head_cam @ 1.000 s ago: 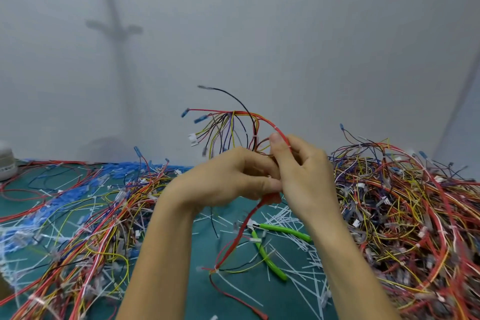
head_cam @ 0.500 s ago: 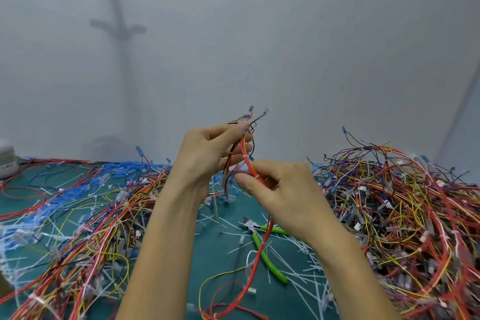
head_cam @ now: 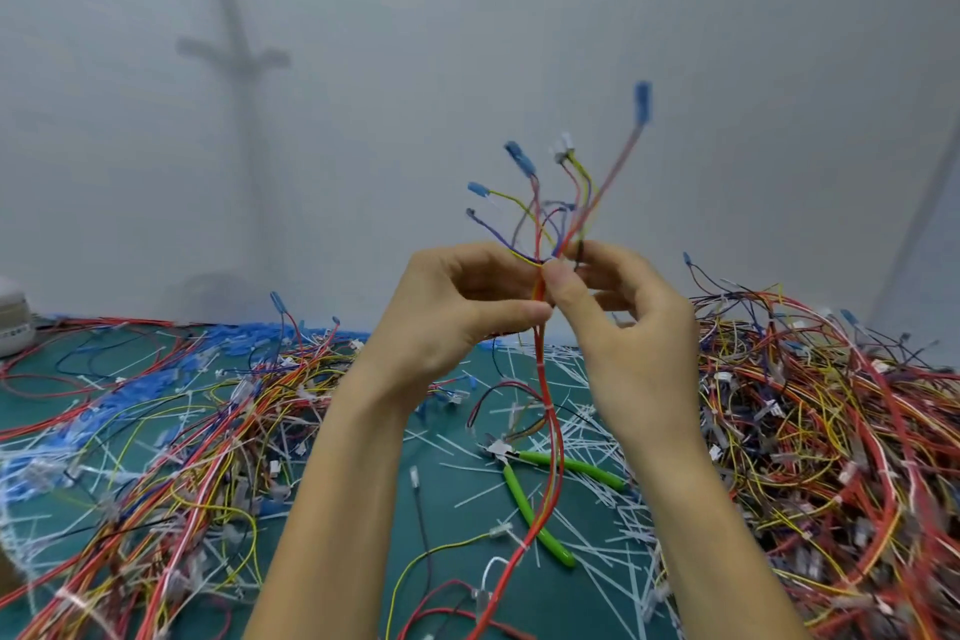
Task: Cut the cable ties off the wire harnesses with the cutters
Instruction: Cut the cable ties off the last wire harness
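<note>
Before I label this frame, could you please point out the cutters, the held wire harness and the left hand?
cutters (head_cam: pixel 503 453), head view, metal head by the pivot.
held wire harness (head_cam: pixel 541 353), head view, hanging red wires.
left hand (head_cam: pixel 457 307), head view, middle of the hand.

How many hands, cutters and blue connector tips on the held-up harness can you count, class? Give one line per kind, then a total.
Hands: 2, the left hand and the right hand, both pinching the held harness
Green-handled cutters: 1
Blue tips on that harness: 3
Total: 6
</note>
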Motion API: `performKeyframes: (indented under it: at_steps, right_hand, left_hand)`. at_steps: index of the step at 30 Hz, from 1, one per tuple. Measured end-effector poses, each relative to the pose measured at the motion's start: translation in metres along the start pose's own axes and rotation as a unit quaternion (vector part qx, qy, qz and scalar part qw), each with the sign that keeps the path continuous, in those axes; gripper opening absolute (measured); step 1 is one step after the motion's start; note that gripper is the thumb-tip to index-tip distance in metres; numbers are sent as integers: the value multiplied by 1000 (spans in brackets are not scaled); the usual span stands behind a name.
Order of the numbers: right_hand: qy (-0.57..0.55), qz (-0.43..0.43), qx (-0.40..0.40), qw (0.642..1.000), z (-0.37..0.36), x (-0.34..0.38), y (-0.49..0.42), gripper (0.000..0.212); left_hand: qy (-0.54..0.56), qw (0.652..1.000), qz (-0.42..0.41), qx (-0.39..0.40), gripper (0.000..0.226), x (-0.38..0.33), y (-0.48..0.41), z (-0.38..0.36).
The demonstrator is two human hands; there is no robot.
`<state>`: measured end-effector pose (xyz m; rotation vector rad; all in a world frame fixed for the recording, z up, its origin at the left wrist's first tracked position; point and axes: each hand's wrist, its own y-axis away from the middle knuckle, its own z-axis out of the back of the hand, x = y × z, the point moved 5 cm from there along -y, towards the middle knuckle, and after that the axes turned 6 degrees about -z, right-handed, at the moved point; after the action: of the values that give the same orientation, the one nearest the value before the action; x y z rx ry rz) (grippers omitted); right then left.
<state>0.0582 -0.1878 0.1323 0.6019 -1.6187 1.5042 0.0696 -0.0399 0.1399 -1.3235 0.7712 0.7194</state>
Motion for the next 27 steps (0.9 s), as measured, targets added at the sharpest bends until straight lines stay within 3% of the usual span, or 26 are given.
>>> performKeyframes:
  at_steps: [7,8,10,12,15,17,22,27]
  right_hand:
    - [-127,-95,63,985,8,-5,-6,6]
    - [-130,-107,68,983,8,-6,-6,6]
    - [-138,-122,70,980,8,-8,-6,5]
    - [-147,-126,68,979,9,-7,-5,2]
    - [-161,-117,85,976,6,-4,-4,11]
    - [-148,-96,102,979,4,-1,-3,21]
    - [-70,-25,114,991,2,6,-2,36]
    - [-21,-39,44,998,5,-3,-2,12]
  left_hand:
    - [-121,992,-24,28,7,-13,2,-1]
    - [-149,988,-30,19,6,-18,4,2]
    - [-192,979,-65,-33,25,-27,6,8]
    - [-165,976,-112,-92,34,-38,8,15]
    - [-172,976,-115,-64,21,-43,8,10]
    - [-213,973,-88,-26,12,-37,7,5]
    - [-287,955,-72,-25,15,-29,5,5]
    - [-292,951,-95,-27,8,-26,2,-2]
